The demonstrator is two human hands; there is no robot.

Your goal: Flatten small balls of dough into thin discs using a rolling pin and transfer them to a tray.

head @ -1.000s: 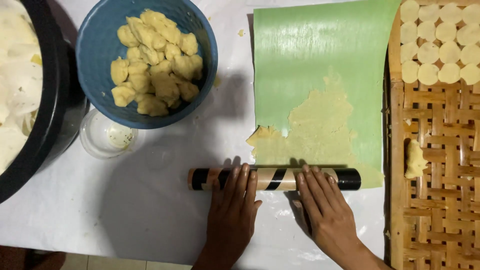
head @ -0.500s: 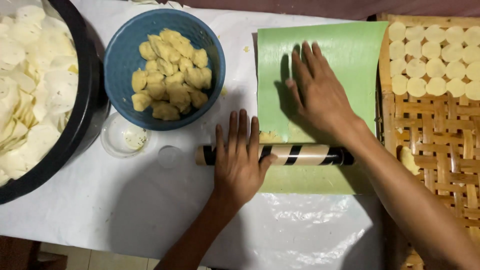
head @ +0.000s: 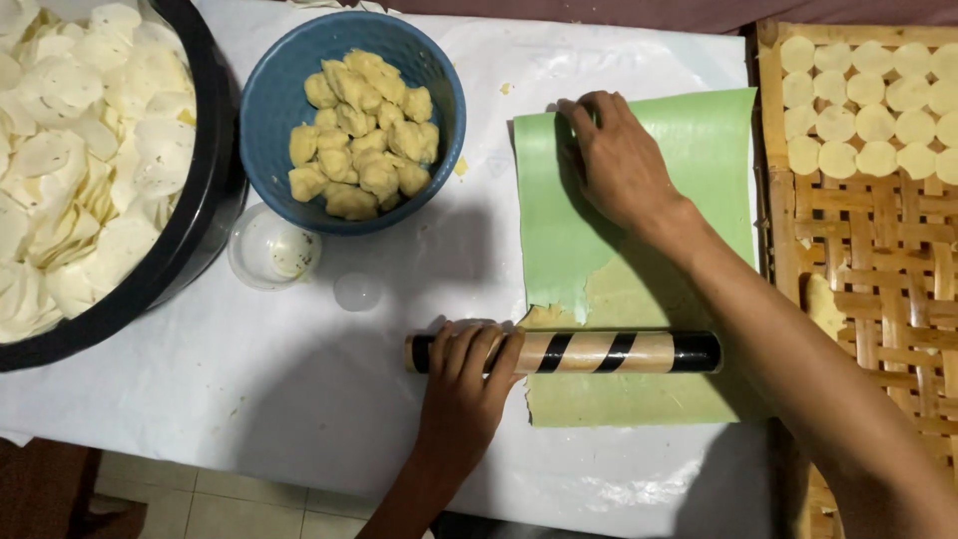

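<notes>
Rolling step: my left hand (head: 461, 384) fingers flat on striped roller (head: 564, 352); right hand (head: 621, 160) probably pinching green sheet (head: 699, 140) corner. Next needs gentle peeling off dough.

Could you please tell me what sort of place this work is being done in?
Probably a home or small food workshop making snacks by hand. A rolling pin lies on flattened dough on a green sheet, a blue bowl holds dough lumps, and cut rounds are laid out on a woven bamboo tray.

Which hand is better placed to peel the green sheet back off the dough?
Probably the right hand: it rests on the green sheet's far edge. The left hand lies on the rolling pin.
</notes>
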